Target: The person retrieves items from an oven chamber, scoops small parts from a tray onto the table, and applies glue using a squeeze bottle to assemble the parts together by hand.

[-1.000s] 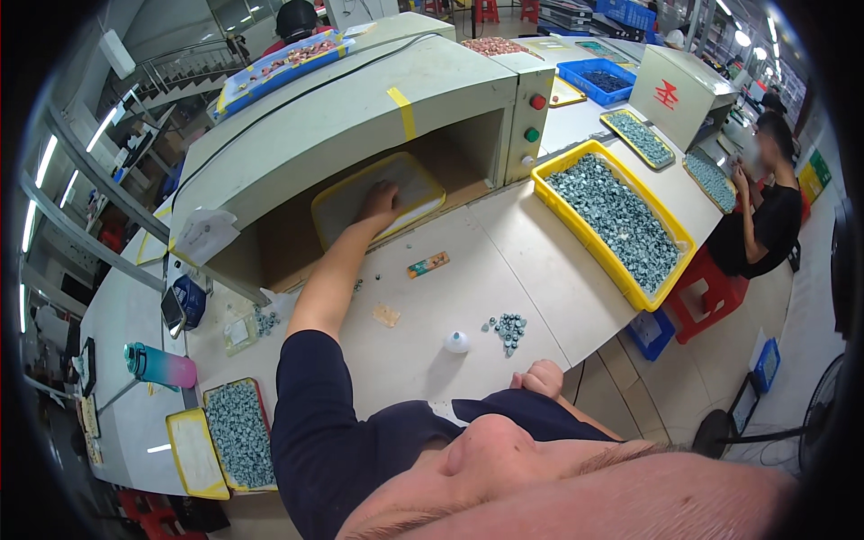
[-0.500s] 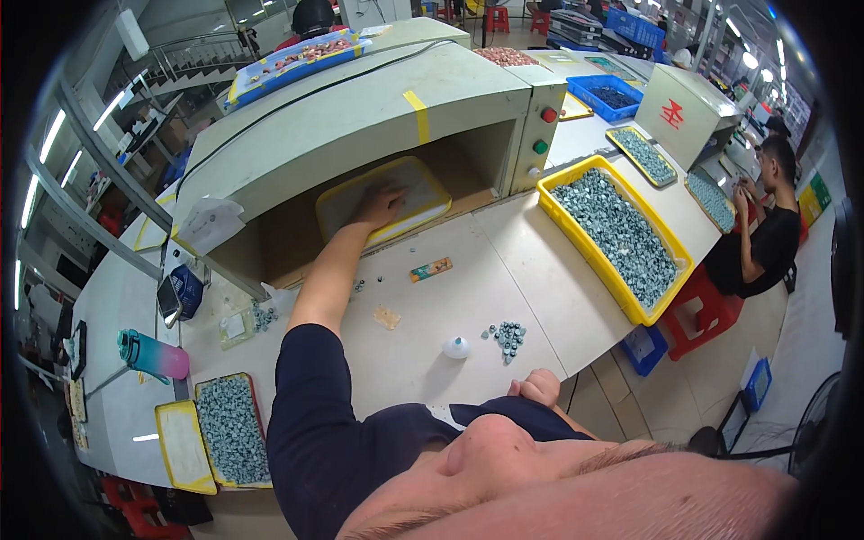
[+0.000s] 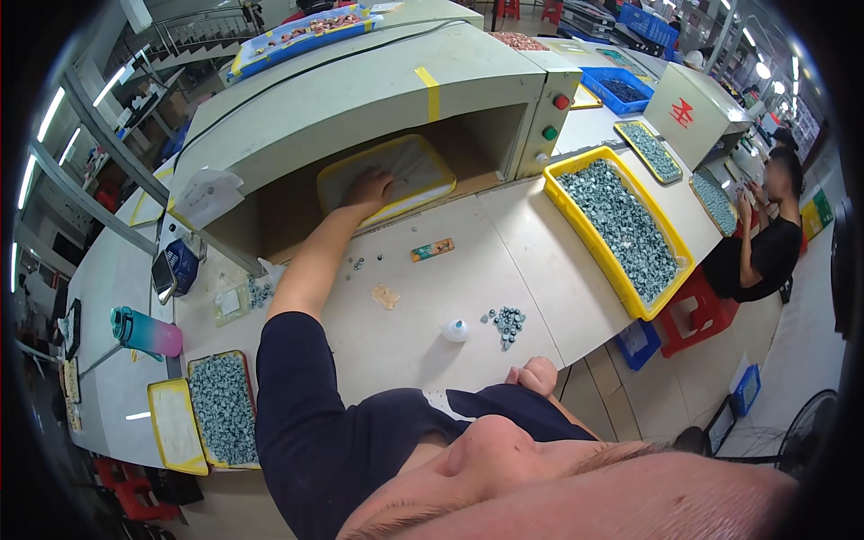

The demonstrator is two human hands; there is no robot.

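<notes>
My left hand (image 3: 367,188) reaches into the open front of a pale cabinet and rests over a shallow yellow-rimmed tray (image 3: 423,164) with a whitish lining. Its fingers look drawn together in the shade; anything in them is too small to make out. At the table's front edge lies my right hand (image 3: 535,375), curled closed, its inside hidden. Just beyond it is a loose cluster of grey-green stone-like pieces (image 3: 509,326), and beside that a small white squeeze bottle (image 3: 456,330) stands upright. A printed orange-and-green strip (image 3: 433,250) lies before the cabinet (image 3: 333,108).
A deep yellow bin (image 3: 650,303) of similar pieces stands at right. At lower left are a filled tray (image 3: 223,409), a pale tray (image 3: 175,423) and a teal-pink bottle (image 3: 148,333). A co-worker (image 3: 769,225) sits at far right. A tan scrap (image 3: 386,297) lies mid-table.
My left hand has shifted slightly left over the tray, its fingers drawn closer together. The view has turned a little. My right hand stays curled at the table edge.
</notes>
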